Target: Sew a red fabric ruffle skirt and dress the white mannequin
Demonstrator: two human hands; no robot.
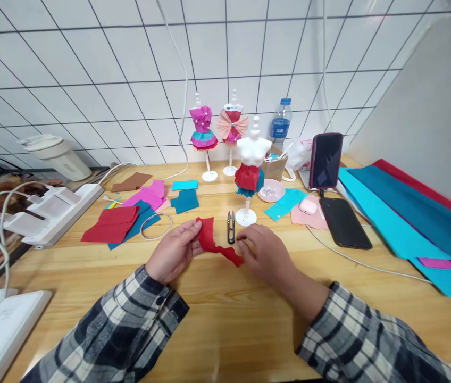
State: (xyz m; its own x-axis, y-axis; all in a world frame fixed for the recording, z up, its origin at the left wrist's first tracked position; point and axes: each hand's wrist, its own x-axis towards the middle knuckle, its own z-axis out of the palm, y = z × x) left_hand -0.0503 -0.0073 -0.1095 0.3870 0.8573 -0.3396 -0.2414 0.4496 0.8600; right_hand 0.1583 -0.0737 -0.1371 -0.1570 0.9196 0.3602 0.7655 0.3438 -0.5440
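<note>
A left hand, seen in the head view, grips a crumpled red strip of cloth between thumb and fingers above a wooden table, the strip trailing toward the right hand. That hand is curled, thumb and forefinger drawn together beside the strip's far end; whether it pinches anything cannot be told. Black thread snips lie just beyond the strip, between the two hands. Behind them stands a white dress form in a red and teal skirt, with a pink dish of small beads close by. Two dressed forms, one in magenta and blue and one with a peach bow, stand nearer the tiled wall. Folded red cloth lies at left, partly over a teal piece; at right, a black phone rests near long sheets of colored fabric.
</note>
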